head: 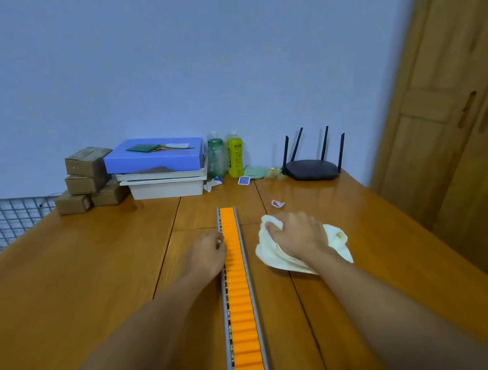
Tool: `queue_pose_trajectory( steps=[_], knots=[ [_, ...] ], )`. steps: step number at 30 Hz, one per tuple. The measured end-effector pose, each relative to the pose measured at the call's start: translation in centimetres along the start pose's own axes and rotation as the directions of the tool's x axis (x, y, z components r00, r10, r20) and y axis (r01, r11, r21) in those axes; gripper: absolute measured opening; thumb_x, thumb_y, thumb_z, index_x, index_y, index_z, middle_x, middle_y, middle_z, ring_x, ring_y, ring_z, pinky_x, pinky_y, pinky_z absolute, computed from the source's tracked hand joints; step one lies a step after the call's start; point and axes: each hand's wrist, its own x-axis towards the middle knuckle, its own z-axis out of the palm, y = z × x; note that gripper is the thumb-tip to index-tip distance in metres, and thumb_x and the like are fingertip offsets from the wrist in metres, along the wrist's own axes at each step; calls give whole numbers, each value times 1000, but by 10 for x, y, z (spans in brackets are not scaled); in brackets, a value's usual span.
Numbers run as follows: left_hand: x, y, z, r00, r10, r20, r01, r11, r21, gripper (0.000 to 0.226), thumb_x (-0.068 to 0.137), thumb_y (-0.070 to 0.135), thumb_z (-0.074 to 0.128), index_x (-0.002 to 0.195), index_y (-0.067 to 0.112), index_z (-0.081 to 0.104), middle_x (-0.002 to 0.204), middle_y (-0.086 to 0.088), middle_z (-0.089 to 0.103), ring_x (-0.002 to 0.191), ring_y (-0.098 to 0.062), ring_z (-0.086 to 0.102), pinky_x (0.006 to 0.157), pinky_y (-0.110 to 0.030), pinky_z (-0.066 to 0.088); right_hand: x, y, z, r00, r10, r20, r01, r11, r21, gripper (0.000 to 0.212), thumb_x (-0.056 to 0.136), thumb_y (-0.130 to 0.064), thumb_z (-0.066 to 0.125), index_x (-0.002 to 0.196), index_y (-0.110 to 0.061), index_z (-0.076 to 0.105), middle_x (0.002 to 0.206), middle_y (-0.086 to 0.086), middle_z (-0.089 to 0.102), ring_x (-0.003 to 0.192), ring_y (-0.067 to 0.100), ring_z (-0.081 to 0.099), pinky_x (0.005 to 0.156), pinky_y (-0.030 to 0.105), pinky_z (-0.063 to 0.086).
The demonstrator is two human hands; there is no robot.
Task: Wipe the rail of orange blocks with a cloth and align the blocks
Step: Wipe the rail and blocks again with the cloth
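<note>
A long metal rail [242, 245] filled with a row of orange blocks [241, 305] runs down the middle of the wooden table [95, 275], from the near edge toward the far side. My left hand [207, 253] lies against the rail's left side, its fingers curled in beside the blocks about two thirds of the way up. To the right of the rail, my right hand [297, 233] grips a bunched pale yellow cloth [337, 239] that rests on the table, apart from the rail.
At the far edge stand brown cardboard boxes [88, 178], a blue box on white trays [161, 166], two bottles [226, 155] and a black router [312, 168]. A small pink loop [278, 203] lies beyond the cloth. A wooden wardrobe [454, 102] stands to the right.
</note>
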Motion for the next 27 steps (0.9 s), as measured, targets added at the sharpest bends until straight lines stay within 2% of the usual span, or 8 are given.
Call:
queue_pose_trajectory(
  steps=[3, 5, 7, 10, 14, 20, 25, 27],
  knots=[
    [18, -3, 3, 1000, -10, -16, 10, 1000, 11, 31, 103, 21, 52, 133, 19, 60, 125, -2, 63, 96, -14, 64, 78, -30, 57, 21, 1, 9, 1000, 1, -8, -1, 1000, -3, 44, 100, -56, 42, 117, -28, 70, 96, 1, 71, 77, 21, 56, 63, 31, 38],
    [28, -8, 5, 1000, -15, -21, 15, 1000, 7, 32, 103, 21, 53, 134, 20, 60, 129, -2, 63, 105, -16, 63, 85, -33, 57, 34, 0, 14, 1000, -12, -3, 12, 1000, -8, 43, 100, -55, 42, 121, -28, 69, 97, 2, 70, 80, 23, 59, 63, 31, 39],
    [38, -13, 7, 1000, -13, -27, 13, 1000, 10, 33, 103, 22, 53, 134, 20, 60, 130, -2, 63, 111, -17, 61, 90, -34, 55, 47, -2, 19, 1000, -27, 6, 27, 1000, -9, 43, 101, -54, 41, 126, -31, 67, 106, 4, 71, 91, 28, 64, 66, 31, 39],
    [47, -21, 11, 999, 5, -33, -5, 1000, 10, 32, 103, 23, 53, 134, 21, 61, 128, -1, 64, 111, -15, 61, 90, -32, 54, 66, -5, 30, 999, -44, 9, 44, 999, -5, 43, 101, -53, 42, 127, -31, 67, 123, 5, 69, 101, 31, 65, 69, 32, 40],
    [54, -34, 21, 997, 40, -66, -37, 998, 43, 36, 105, 26, 49, 139, 21, 58, 136, 2, 60, 128, -16, 50, 104, -34, 43, 92, -10, 45, 998, -61, 33, 61, 998, -7, 37, 102, -48, 45, 122, -28, 68, 109, 3, 71, 94, 26, 64, 66, 31, 40],
    [60, -45, 32, 987, 104, -120, -100, 994, 38, 34, 104, 25, 50, 135, 24, 64, 127, 5, 66, 121, -15, 53, 97, -33, 48, 123, -18, 70, 996, -55, 66, 55, 998, 0, 32, 102, -41, 50, 125, -29, 68, 115, 4, 69, 100, 30, 63, 68, 33, 43],
    [63, -49, 34, 989, 69, -134, -77, 996, -53, 34, 104, 26, 50, 134, 25, 65, 126, 6, 66, 122, -13, 52, 99, -33, 46, 140, -29, 94, 994, -67, 83, 64, 997, 41, 32, 101, -38, 52, 128, -30, 68, 118, 5, 69, 105, 31, 63, 68, 32, 43],
    [64, -49, 34, 988, 75, -136, -84, 995, -60, 33, 103, 29, 52, 132, 27, 66, 124, 8, 67, 119, -13, 53, 100, -37, 47, 142, -30, 105, 995, -62, 74, 57, 997, 60, 31, 101, -37, 53, 126, -28, 69, 115, 6, 70, 103, 30, 64, 67, 31, 42]
  ],
)
